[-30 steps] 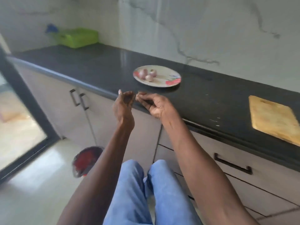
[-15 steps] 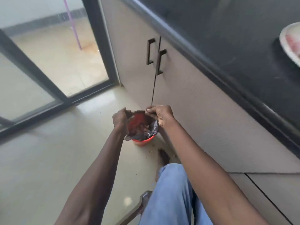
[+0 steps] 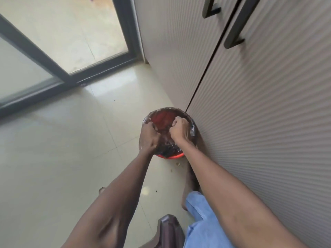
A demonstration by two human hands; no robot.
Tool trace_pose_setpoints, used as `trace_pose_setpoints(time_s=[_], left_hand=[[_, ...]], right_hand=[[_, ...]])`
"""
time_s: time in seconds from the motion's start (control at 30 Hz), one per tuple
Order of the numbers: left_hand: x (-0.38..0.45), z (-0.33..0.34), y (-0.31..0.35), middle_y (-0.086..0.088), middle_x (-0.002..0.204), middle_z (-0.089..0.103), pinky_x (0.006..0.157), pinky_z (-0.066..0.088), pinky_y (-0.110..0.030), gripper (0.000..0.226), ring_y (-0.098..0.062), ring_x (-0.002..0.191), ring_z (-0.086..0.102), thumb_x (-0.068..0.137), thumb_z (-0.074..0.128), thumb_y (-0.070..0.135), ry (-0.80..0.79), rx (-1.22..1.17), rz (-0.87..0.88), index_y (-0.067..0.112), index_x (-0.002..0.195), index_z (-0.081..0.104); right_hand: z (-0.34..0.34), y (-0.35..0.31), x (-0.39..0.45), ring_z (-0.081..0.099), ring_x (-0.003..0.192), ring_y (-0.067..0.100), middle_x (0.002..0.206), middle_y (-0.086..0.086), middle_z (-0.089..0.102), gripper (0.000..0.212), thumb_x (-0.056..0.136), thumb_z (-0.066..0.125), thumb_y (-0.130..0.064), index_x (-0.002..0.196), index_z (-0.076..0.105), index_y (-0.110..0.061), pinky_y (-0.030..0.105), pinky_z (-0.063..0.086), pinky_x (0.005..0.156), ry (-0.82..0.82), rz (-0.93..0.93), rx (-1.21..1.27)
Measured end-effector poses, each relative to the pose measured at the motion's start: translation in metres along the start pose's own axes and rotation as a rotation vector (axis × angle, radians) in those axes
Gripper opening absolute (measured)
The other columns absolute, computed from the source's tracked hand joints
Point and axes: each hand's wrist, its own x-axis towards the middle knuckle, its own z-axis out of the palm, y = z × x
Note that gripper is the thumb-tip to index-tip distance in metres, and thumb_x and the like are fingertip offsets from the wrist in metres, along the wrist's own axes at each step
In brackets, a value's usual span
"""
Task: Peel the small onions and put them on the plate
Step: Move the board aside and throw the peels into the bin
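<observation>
Leaning down from the counter, both hands were now over the lined red bin (image 3: 162, 116): left hand (image 3: 150, 136) and right hand (image 3: 179, 129) curled, contents hidden; peeling, I'd guess. Onion, plate out of view.

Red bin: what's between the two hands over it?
Head view: between left hand and right hand, only the red bin's open mouth and its plastic liner.

Red round bin (image 3: 176, 155) lined with dark plastic bag (image 3: 192, 130), on glossy cream floor tiles (image 3: 53, 158) against ribbed grey cabinet doors (image 3: 259, 122); black bar handles (image 3: 238, 27) above
</observation>
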Motion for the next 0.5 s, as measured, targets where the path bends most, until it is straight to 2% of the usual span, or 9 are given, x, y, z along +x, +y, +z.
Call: trace_pose_setpoints(time_s=[0.07,0.1,0.17,0.23,0.3,0.33,0.37,0.43,0.5], left_hand=[[0.004,0.003,-0.003,-0.008,0.087,0.065,0.069,0.045,-0.037,0.019,-0.036,0.092,0.062,0.075,0.048,0.002,-0.040,0.082,0.037,0.019,0.075,0.057],[0.006,0.005,-0.004,-0.013,0.110,0.067,0.087,0.047,-0.040,0.026,-0.038,0.113,0.059,0.077,0.052,0.004,-0.099,0.138,0.077,0.018,0.093,0.065],[0.012,0.011,-0.005,-0.021,0.153,0.038,0.119,0.025,-0.046,0.056,-0.038,0.147,0.029,0.081,0.058,0.010,-0.225,0.206,0.122,0.012,0.137,0.054],[0.008,0.008,0.001,-0.021,0.158,0.031,0.120,0.022,-0.046,0.056,-0.037,0.148,0.024,0.082,0.055,0.008,-0.222,0.171,0.111,0.009,0.138,0.052],[0.003,0.004,0.008,-0.021,0.158,0.032,0.118,0.027,-0.046,0.055,-0.038,0.147,0.027,0.084,0.049,0.004,-0.207,0.152,0.094,0.006,0.139,0.051],[-0.002,0.001,0.012,-0.021,0.162,0.026,0.120,0.024,-0.047,0.058,-0.037,0.150,0.022,0.085,0.048,0.003,-0.234,0.158,0.098,0.005,0.143,0.047],[-0.007,-0.002,0.014,-0.022,0.164,0.020,0.122,0.019,-0.047,0.060,-0.036,0.153,0.016,0.087,0.047,0.003,-0.260,0.181,0.104,0.005,0.147,0.042],[-0.018,-0.009,0.022,-0.024,0.164,0.021,0.123,0.016,-0.046,0.061,-0.037,0.153,0.014,0.089,0.049,0.006,-0.261,0.206,0.107,0.005,0.149,0.039],[-0.032,-0.018,0.030,-0.025,0.151,0.043,0.117,0.027,-0.046,0.054,-0.041,0.143,0.032,0.085,0.052,0.012,-0.213,0.200,0.090,0.004,0.138,0.051]], right_hand=[[0.006,0.000,0.006,0.061,0.102,0.034,0.111,0.015,0.065,0.023,0.083,0.055,0.003,0.097,0.062,-0.013,0.034,0.046,0.076,-0.090,-0.028,-0.055],[0.008,0.001,0.007,0.054,0.122,0.037,0.128,0.016,0.060,0.037,0.086,0.055,0.001,0.119,0.060,-0.013,0.036,0.046,0.092,-0.210,-0.023,-0.112],[0.010,0.003,0.010,0.035,0.143,0.038,0.148,0.015,0.048,0.059,0.089,0.056,-0.001,0.146,0.044,-0.011,0.041,0.037,0.113,-0.343,-0.014,-0.202],[0.004,0.003,0.009,0.055,0.125,0.035,0.130,0.017,0.061,0.044,0.086,0.060,-0.002,0.129,0.058,-0.010,0.039,0.050,0.096,-0.198,-0.024,-0.189],[-0.005,0.001,0.004,0.061,0.112,0.035,0.119,0.018,0.063,0.028,0.086,0.058,-0.002,0.113,0.061,-0.009,0.037,0.050,0.082,-0.130,-0.017,-0.179],[-0.009,0.001,0.001,0.053,0.128,0.037,0.136,0.020,0.054,0.039,0.087,0.056,-0.002,0.125,0.057,-0.009,0.039,0.047,0.094,-0.200,-0.025,-0.223],[-0.012,0.003,-0.004,0.031,0.146,0.038,0.157,0.020,0.032,0.057,0.089,0.054,-0.003,0.144,0.044,-0.011,0.045,0.035,0.112,-0.334,-0.035,-0.300],[-0.024,0.001,-0.018,-0.009,0.154,0.035,0.168,0.012,-0.006,0.079,0.091,0.053,-0.005,0.160,0.016,-0.016,0.055,0.004,0.124,-0.465,-0.083,-0.446],[-0.041,-0.005,-0.034,0.004,0.155,0.032,0.167,0.012,0.010,0.072,0.091,0.054,-0.005,0.157,0.025,-0.011,0.052,0.012,0.124,-0.390,-0.111,-0.408]])
